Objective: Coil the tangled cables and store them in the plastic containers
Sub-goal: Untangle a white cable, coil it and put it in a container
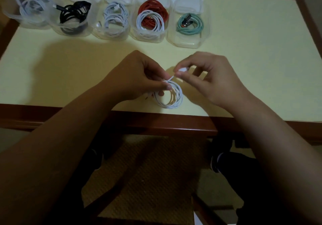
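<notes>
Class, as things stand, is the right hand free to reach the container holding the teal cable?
Probably not yet: the right hand pinches the white cable end. The table between it and the container looks bare.

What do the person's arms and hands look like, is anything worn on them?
Both forearms are bare as far as the picture shows: no sleeves, gloves or watch. The left hand and right hand show no rings, though the picture is dim and slightly blurred.
</notes>
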The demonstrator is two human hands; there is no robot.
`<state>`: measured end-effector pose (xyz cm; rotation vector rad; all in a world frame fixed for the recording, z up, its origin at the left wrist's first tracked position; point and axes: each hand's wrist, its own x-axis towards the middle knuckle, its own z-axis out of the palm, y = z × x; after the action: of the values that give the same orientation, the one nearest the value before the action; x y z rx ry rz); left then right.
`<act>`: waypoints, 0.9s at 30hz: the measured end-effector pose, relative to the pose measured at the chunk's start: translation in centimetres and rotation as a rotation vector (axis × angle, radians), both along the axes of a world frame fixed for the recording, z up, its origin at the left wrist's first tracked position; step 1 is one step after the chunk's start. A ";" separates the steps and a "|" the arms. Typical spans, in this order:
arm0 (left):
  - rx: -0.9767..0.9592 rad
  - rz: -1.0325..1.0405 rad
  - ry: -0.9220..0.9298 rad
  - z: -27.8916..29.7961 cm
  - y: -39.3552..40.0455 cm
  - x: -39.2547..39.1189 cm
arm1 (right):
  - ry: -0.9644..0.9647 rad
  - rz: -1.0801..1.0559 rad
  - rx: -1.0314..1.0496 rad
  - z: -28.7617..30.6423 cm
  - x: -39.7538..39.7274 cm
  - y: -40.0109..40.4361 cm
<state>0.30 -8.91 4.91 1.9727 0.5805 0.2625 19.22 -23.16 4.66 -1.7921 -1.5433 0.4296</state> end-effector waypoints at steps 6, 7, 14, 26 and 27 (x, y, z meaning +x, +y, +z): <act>-0.171 0.126 -0.089 -0.2 0.1 0.5 | -0.060 -0.178 0.111 0.0 0.8 -0.1; -0.205 0.148 -0.108 -0.4 -0.1 0.5 | -0.059 -0.191 0.094 -0.1 0.7 -0.1; -0.341 0.233 -0.186 -0.9 -1.0 1.0 | 0.038 -0.223 -0.176 -0.4 0.0 0.1; -0.081 0.337 -0.284 -1.8 -1.7 1.3 | 1.311 -0.230 -0.480 0.8 -1.1 0.8; 0.011 0.336 -0.289 -1.9 -1.7 1.2 | 1.330 -0.212 -0.477 0.9 -1.2 0.8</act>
<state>1.50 -10.62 2.99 1.7970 0.7181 0.7462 18.00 -22.40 5.60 -1.3556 -0.3103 1.5610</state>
